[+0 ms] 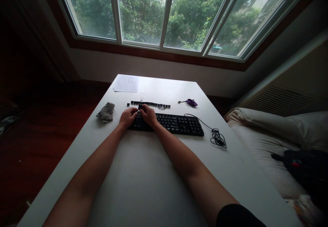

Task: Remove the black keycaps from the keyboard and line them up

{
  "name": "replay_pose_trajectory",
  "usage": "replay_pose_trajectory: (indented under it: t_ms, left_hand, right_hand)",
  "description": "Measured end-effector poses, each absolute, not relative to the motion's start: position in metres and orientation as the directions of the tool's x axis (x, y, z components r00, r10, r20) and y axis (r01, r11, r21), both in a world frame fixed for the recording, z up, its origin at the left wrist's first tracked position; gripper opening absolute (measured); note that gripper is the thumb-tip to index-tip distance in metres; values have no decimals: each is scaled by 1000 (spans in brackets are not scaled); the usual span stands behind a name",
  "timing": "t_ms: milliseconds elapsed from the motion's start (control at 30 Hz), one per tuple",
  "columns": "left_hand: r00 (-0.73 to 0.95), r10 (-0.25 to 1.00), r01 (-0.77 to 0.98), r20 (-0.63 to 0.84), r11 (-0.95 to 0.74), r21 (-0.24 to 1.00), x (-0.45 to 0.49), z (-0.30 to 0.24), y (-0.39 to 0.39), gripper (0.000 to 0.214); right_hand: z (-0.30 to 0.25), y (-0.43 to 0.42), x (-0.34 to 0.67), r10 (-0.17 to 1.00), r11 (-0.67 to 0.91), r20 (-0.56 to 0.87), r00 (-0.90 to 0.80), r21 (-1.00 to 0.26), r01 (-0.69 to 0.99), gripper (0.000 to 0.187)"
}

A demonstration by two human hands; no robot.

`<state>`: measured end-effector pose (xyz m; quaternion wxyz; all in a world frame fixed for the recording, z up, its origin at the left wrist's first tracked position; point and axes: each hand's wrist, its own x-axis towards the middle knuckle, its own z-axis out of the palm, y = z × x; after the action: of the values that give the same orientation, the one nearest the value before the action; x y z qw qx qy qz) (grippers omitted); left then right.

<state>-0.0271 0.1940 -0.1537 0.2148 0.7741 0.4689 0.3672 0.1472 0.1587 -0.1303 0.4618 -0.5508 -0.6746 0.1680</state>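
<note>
A black keyboard (pixel 179 124) lies across the white table. Both hands are at its left end. My right hand (pixel 149 113) is closed around a small black tool with two thin wire prongs pointing up, apparently a wire keycap puller (pixel 140 107). Just left of it, my left hand (pixel 128 116) has its fingers bent together over the keyboard's top left corner. What its fingertips hold, if anything, is too small to tell. Behind the keyboard runs a row of loose black keycaps (pixel 152 104), with a single keycap (pixel 128 104) set apart at the left.
A grey cloth (pixel 105 112) is left of my left hand. Paper (pixel 126 83) lies at the far left corner. A small round shiny item (pixel 161 107) sits by the keycaps. Farther right are a purple object (pixel 191 102) with a thin handle and a coiled cable (pixel 218 139).
</note>
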Motion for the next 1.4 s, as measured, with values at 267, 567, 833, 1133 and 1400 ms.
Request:
replay_pose_trajectory:
  t_ms: [267, 567, 833, 1133, 1400]
  left_hand:
    - [287, 888, 572, 359, -459, 680, -29, -152, 193, 26]
    - [289, 886, 568, 362, -463, 680, -28, -151, 192, 25]
    - [284, 894, 572, 346, -448, 687, -27, -151, 192, 25]
    - [282, 894, 563, 349, -449, 694, -26, -147, 190, 26]
    - [281, 893, 536, 350, -449, 715, -26, -144, 185, 27]
  right_hand:
    - [-125, 156, 144, 916, 300, 399, 31, -736, 607, 16]
    - [-128, 158, 145, 911, 308, 412, 31, -727, 614, 17]
    - [-126, 156, 146, 914, 300, 404, 33, -729, 615, 17]
    - [-123, 154, 147, 915, 301, 402, 34, -737, 606, 18]
    - [-124, 158, 149, 925, 266, 358, 130, -852, 452, 22]
